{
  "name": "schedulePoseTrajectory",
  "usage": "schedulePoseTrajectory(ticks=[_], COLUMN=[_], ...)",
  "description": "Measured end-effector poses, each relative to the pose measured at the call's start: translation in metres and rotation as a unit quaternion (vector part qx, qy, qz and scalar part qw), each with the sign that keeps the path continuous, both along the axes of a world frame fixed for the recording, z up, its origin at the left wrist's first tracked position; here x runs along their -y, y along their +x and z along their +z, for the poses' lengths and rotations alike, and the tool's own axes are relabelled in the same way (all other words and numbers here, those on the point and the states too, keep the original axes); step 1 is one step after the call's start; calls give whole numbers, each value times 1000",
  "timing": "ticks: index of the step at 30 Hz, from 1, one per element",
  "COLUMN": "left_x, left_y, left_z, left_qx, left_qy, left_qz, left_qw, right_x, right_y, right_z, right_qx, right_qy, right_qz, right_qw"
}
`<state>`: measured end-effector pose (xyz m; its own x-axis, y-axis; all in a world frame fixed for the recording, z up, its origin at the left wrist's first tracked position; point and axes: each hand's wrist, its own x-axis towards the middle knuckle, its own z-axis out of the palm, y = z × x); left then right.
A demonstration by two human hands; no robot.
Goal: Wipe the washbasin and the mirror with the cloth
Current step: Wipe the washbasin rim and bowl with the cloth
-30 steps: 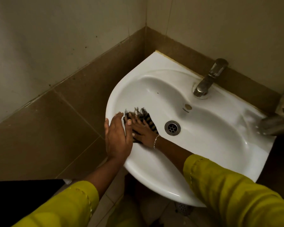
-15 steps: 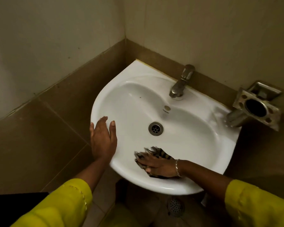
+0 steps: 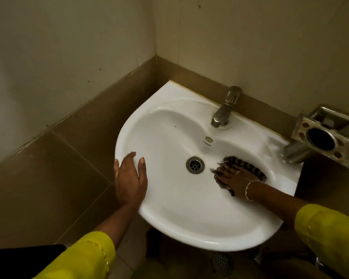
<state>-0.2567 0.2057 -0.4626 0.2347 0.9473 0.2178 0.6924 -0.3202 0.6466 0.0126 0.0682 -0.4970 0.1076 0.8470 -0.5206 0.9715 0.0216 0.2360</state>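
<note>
A white corner washbasin (image 3: 165,129) is fixed to the brown tiled wall. Its metal drain (image 3: 195,165) sits in the middle of the bowl. A dark striped cloth (image 3: 244,165) lies on the right inner slope of the bowl, just right of the drain. My right hand (image 3: 235,179) presses flat on the cloth with fingers spread, covering much of it. My left hand (image 3: 130,179) rests with straight fingers on the basin's left rim. No mirror is in view.
A metal tap (image 3: 226,109) stands at the back of the basin. A steel wall holder (image 3: 320,137) with a round hole juts out at the right, close to the basin's corner. A floor drain (image 3: 222,262) shows under the basin.
My right hand has swept the cloth from the bowl's left side, along the front, to the right of the drain. My left hand stays on the left rim.
</note>
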Motion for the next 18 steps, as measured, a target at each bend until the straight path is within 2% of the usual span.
schedulePoseTrajectory(ticks=[4,7,10,18], left_x=[0,0,0,1], left_y=[0,-1,-1,0], left_z=[0,-1,0,1], left_qx=[0,0,-2,-4], left_qy=[3,7,7,15], left_qz=[2,-1,-6,-8], left_qw=[1000,1000,1000,1000], right_x=[-30,-53,-75,-150], right_y=[-6,-26,-45,-87], right_z=[-26,-33,-42,-24], right_qx=[-13,-66,-94,-254], right_qy=[110,137,79,92], right_qz=[1,-32,-97,-194], right_qw=[994,988,988,943])
